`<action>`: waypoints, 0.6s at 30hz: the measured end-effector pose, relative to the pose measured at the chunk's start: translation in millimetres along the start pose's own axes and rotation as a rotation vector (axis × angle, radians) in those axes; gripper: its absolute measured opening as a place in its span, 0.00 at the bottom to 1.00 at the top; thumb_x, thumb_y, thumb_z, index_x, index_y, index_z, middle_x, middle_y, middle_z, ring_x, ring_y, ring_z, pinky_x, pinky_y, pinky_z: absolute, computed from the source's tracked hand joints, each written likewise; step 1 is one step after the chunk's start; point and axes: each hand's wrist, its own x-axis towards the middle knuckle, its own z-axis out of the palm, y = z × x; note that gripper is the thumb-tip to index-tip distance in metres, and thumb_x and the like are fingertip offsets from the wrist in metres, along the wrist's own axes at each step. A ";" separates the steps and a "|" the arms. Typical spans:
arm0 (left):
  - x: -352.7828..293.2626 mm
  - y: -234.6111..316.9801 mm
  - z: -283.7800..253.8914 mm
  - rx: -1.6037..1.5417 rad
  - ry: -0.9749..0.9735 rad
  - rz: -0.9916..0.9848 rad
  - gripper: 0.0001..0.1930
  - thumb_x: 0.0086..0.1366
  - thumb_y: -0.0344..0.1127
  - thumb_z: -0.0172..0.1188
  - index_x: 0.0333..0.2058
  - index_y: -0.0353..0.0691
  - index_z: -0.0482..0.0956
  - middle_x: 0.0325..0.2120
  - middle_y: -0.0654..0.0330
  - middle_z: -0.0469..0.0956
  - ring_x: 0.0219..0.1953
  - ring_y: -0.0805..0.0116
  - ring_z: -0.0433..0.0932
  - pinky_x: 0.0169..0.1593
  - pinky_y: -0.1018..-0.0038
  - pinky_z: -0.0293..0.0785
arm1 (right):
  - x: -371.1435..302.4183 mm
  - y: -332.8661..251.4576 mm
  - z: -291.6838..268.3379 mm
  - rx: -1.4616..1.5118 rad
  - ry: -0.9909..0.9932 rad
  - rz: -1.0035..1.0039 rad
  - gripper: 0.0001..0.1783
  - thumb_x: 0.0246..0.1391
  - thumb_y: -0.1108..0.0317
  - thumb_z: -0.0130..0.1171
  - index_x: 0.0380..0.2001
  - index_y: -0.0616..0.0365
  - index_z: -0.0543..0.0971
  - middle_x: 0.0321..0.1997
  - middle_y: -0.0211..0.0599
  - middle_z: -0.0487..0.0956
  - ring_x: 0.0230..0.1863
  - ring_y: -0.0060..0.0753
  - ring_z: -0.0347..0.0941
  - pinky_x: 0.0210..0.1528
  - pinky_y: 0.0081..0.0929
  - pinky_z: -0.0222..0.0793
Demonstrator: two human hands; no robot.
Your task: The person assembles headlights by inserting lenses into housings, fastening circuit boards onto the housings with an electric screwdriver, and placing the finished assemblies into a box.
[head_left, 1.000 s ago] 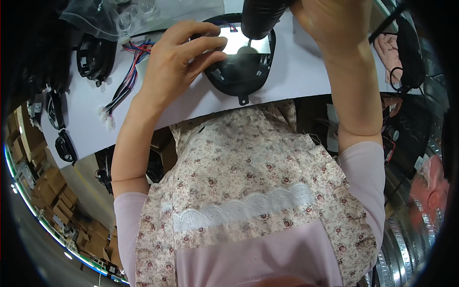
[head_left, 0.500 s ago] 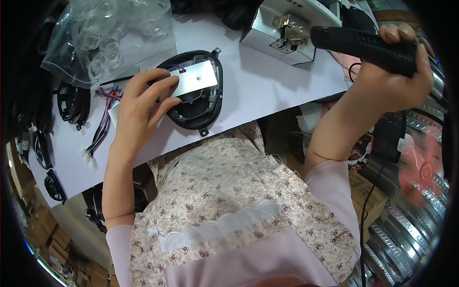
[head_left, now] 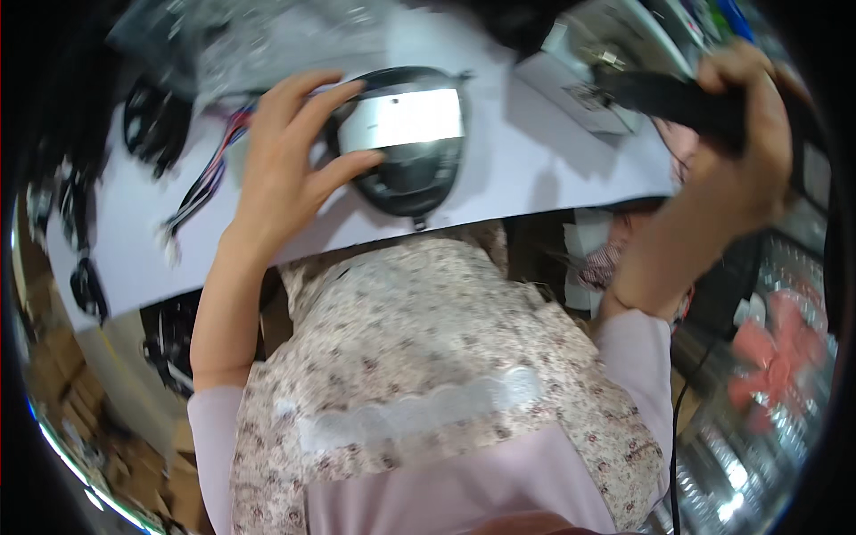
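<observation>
- What differs: a second ago the black tool stands tip-down over the silver plate; now it is well apart, out at 3 o'clock from the black housing, much as half a second ago.
- The whole view shifts and blurs since that last frame; the housing sits a little further toward 2 o'clock in it, while the left hand stays at its 9 o'clock side.
- Counted: one housing, with two small tabs — one at 6 o'clock, one near 1 o'clock; one plate across its upper half; one tool.
- Around the housing: one clear plastic bag at 10 o'clock, one white box at 2 o'clock, one bundle of coloured wires at 9 o'clock, and three black parts further out on that side, all on the white table.
- Left fingers: spread wide, thumb apart from the rest, over the housing's 9 o'clock rim; the plate's near end lies between index finger and thumb. How firmly they press, I cannot tell.
- Right hand: fingers curled closed round the tool, whose front end points to 9 o'clock, in front of the box.
</observation>
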 end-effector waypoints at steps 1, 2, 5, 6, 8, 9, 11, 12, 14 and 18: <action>-1.3 -5.9 2.0 -0.013 -0.020 0.000 0.33 0.53 0.46 0.75 0.58 0.45 0.78 0.60 0.56 0.72 0.61 0.50 0.69 0.65 0.59 0.65 | 4.5 -6.9 -10.5 -0.012 -0.251 0.021 0.11 0.58 0.76 0.51 0.43 0.70 0.72 0.39 0.52 0.76 0.42 0.40 0.71 0.46 0.37 0.69; -1.1 -5.3 0.9 -0.050 -0.037 -0.003 0.32 0.54 0.46 0.75 0.58 0.44 0.78 0.60 0.56 0.72 0.62 0.51 0.69 0.65 0.60 0.65 | 14.5 -8.2 -19.7 0.069 -0.197 0.091 0.11 0.57 0.75 0.53 0.43 0.67 0.73 0.38 0.48 0.74 0.40 0.38 0.69 0.45 0.36 0.66; -6.2 -6.6 5.8 -0.145 -0.014 -0.055 0.31 0.56 0.45 0.74 0.57 0.44 0.78 0.59 0.56 0.73 0.61 0.53 0.70 0.64 0.61 0.67 | 19.0 -11.1 -19.3 0.470 -0.172 0.303 0.17 0.60 0.64 0.54 0.41 0.70 0.76 0.37 0.44 0.75 0.36 0.34 0.68 0.42 0.30 0.65; -5.9 -6.8 6.5 -0.143 -0.013 -0.048 0.30 0.56 0.45 0.74 0.57 0.43 0.78 0.58 0.57 0.73 0.61 0.53 0.70 0.64 0.62 0.67 | 16.4 -10.8 -8.6 0.561 -0.149 0.317 0.15 0.57 0.64 0.55 0.41 0.66 0.75 0.37 0.41 0.72 0.35 0.32 0.66 0.43 0.30 0.62; -6.1 -7.5 8.0 -0.147 -0.010 -0.048 0.29 0.57 0.45 0.74 0.56 0.43 0.78 0.58 0.57 0.73 0.61 0.54 0.71 0.63 0.62 0.68 | 7.8 -11.6 23.1 0.649 -0.131 0.339 0.14 0.54 0.65 0.57 0.40 0.61 0.73 0.36 0.39 0.69 0.34 0.31 0.64 0.43 0.30 0.60; -4.5 -8.5 8.4 -0.154 -0.013 -0.042 0.29 0.57 0.44 0.74 0.55 0.42 0.78 0.58 0.57 0.73 0.60 0.54 0.71 0.63 0.62 0.68 | 0.9 -13.5 46.5 0.706 -0.146 0.337 0.14 0.53 0.64 0.57 0.40 0.61 0.73 0.36 0.39 0.69 0.34 0.30 0.64 0.43 0.30 0.59; -4.1 -9.5 9.1 -0.164 -0.012 -0.042 0.28 0.57 0.43 0.74 0.54 0.42 0.78 0.57 0.57 0.73 0.60 0.54 0.72 0.63 0.62 0.69 | -1.3 -8.1 77.9 0.771 -0.240 0.347 0.15 0.53 0.64 0.56 0.39 0.63 0.73 0.36 0.40 0.70 0.34 0.30 0.64 0.42 0.31 0.59; -4.2 -9.6 9.5 -0.170 -0.005 -0.046 0.27 0.57 0.42 0.74 0.54 0.42 0.78 0.57 0.57 0.73 0.60 0.54 0.72 0.62 0.62 0.69 | 1.7 0.5 87.1 0.779 -0.316 0.359 0.15 0.53 0.63 0.55 0.40 0.64 0.73 0.36 0.40 0.70 0.34 0.30 0.64 0.42 0.31 0.58; -3.8 -9.1 9.3 -0.183 0.004 -0.051 0.26 0.57 0.41 0.73 0.53 0.41 0.78 0.57 0.57 0.73 0.60 0.54 0.72 0.62 0.63 0.68 | 12.8 14.2 82.2 0.771 -0.360 0.465 0.17 0.54 0.63 0.54 0.42 0.67 0.73 0.37 0.42 0.71 0.34 0.31 0.64 0.42 0.31 0.57; -3.9 -7.7 10.1 -0.217 -0.003 -0.052 0.26 0.56 0.39 0.72 0.52 0.40 0.78 0.56 0.57 0.73 0.59 0.54 0.72 0.62 0.63 0.67 | 9.0 24.0 97.9 0.813 -0.471 0.444 0.16 0.57 0.65 0.53 0.45 0.63 0.74 0.36 0.44 0.73 0.34 0.33 0.66 0.41 0.31 0.61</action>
